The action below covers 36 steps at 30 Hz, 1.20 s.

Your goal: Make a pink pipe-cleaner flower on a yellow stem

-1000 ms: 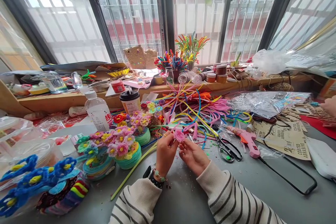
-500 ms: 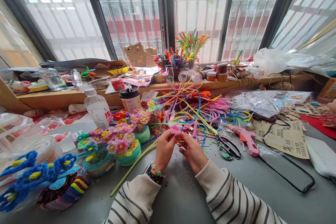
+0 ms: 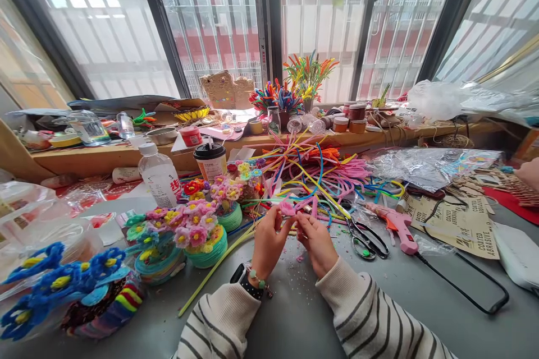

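A small fuzzy pink pipe-cleaner flower (image 3: pixel 288 208) sits between my two hands above the grey table (image 3: pixel 290 314). My left hand (image 3: pixel 269 236) pinches it from the left, fingers closed around its lower side. From the right, my right hand (image 3: pixel 316 240) meets it with thumb and index fingertips pressed together just under the petals. Fingers hide the flower's underside. Left of my hands stand small pots of pipe-cleaner flowers, among them a pink bunch in a green pot (image 3: pixel 207 248). Scissors (image 3: pixel 365 238) with black handles lie to the right.
A pink glue gun (image 3: pixel 398 224) with a black cord rests right of the scissors. Loose pipe cleaners (image 3: pixel 337 171) are heaped behind my hands. A water bottle (image 3: pixel 156 174) and a lidded cup (image 3: pixel 210 161) stand at back left. At the far right edge, another person's hand (image 3: pixel 529 175) shows.
My right fingertips have shifted slightly on the flower, and its petals look tilted differently. The other person's hand has come further into view at the right. The camera view has moved slightly.
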Available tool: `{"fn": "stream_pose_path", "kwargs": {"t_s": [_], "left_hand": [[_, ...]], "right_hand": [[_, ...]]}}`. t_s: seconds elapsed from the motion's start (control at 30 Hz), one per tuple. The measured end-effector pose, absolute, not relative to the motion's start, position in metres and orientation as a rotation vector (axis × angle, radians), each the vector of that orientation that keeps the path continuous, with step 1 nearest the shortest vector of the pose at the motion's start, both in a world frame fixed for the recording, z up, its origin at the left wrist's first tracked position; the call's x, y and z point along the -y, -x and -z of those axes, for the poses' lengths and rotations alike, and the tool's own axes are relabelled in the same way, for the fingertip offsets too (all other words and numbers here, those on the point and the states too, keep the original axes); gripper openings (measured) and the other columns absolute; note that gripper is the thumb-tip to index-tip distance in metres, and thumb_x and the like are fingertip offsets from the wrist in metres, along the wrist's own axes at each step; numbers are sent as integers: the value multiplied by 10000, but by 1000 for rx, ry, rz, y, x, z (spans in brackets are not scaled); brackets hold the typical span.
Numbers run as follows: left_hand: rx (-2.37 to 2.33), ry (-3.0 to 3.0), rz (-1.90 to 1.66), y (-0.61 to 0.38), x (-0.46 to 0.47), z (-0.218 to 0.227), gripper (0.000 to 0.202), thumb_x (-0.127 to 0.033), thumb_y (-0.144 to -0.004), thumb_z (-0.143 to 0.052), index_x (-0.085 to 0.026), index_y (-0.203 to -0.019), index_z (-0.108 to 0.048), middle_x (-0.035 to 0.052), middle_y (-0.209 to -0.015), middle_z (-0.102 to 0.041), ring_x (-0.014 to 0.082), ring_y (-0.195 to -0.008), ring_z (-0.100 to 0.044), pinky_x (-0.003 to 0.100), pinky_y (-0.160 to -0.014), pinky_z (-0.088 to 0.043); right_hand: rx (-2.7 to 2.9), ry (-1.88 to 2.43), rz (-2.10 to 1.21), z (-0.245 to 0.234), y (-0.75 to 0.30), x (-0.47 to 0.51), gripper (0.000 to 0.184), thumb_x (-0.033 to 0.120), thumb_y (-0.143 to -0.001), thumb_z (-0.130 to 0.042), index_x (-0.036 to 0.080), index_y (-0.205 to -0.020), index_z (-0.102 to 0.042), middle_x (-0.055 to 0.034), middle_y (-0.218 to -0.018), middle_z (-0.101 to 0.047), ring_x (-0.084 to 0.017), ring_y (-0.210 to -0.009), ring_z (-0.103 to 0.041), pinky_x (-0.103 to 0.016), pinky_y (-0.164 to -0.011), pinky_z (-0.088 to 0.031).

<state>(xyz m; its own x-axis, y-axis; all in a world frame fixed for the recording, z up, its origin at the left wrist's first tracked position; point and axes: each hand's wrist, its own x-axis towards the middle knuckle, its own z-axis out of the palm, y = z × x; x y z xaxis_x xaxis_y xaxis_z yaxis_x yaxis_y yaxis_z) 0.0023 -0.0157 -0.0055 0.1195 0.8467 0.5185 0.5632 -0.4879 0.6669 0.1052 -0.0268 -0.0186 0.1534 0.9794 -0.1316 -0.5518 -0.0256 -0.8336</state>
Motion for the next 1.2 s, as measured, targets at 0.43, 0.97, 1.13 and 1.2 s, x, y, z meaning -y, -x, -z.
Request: {"fn": "stream_pose_path", "kwargs": {"t_s": [0.43, 0.97, 1.13, 1.2], "left_hand": [[-1205, -2232, -1209, -1, 18, 0, 147, -257, -801, -317, -176, -854, -428, 13, -721, -514, 111, -626, -454, 225, -597, -349], [-1135, -2308, -1198, 0, 16, 2, 192, -235, -801, -309, -183, -883, -475, 53, -852, -510, 143, -772, -473, 258, -687, -363], [-1071, -2219, -1253, 0, 18, 0, 187, -227, -800, -314, -183, -890, -472, 40, -827, -531, 124, -733, -482, 236, -664, -369], [-1068, -2191, -1260, 0, 19, -1, 189, -229, -800, -314, -179, -890, -473, 36, -812, -537, 117, -708, -482, 228, -649, -370]], "right_hand": [[1283, 1060, -580, -8, -143, 28, 161, 342, -691, -532, 184, -678, -558, -12, -689, -545, -126, -622, -483, -238, -570, -366], [1602, 1077, -227, -9, -143, 31, 120, 292, -728, -501, 220, -706, -594, -36, -701, -523, -172, -712, -456, -303, -669, -353], [1520, 1035, -350, -12, -144, 32, 126, 305, -723, -508, 225, -706, -605, -23, -687, -500, -149, -662, -452, -277, -614, -364], [1497, 1023, -390, -13, -144, 33, 137, 311, -723, -505, 219, -703, -605, -17, -679, -489, -137, -639, -447, -267, -598, -366]]}}
